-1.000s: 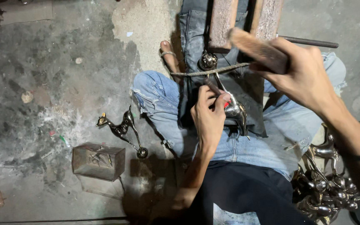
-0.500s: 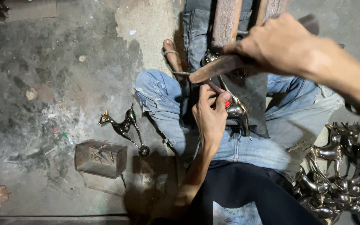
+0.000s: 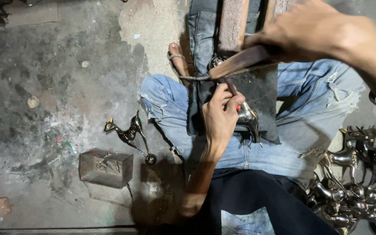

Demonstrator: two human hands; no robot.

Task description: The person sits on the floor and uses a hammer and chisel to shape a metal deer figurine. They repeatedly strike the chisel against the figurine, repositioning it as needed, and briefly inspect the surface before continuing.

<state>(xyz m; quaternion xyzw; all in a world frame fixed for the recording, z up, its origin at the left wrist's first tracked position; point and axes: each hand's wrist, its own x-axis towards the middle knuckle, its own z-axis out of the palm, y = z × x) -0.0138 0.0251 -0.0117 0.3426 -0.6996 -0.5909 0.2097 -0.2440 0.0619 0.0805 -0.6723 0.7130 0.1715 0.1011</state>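
So the biggest thing in frame is the stained grey concrete floor [image 3: 57, 87], filling the whole left half. The person sits on it cross-legged in torn light-blue jeans [image 3: 310, 113], which take up centre and right, with a dark cloth [image 3: 262, 104] draped over the lap just above the middle of the frame.

Lower right corner: a tangled heap of shiny dark metal deer figurines [image 3: 353, 182], looks like a batch of the same casting. One more lone metal deer figurine [image 3: 127, 135] stands on the floor left of centre, and just below it sits a small rusty rectangular metal box [image 3: 106, 167].

Now the hands. The right hand [image 3: 310, 35], top right, is closed around a flat brown wooden-looking tool [image 3: 244, 61] angled down toward the middle. The left hand [image 3: 220, 115], dead centre, is wrapped tight around a shiny silver metal figurine [image 3: 246, 118] on the dark cloth, and seems to pinch a thin rod upright against it, though I can't tell for sure.

My read: this is the striking or shaping step on one piece. Next move calls for a steady left grip and a blow landing square on the rod, clear of the fingers.
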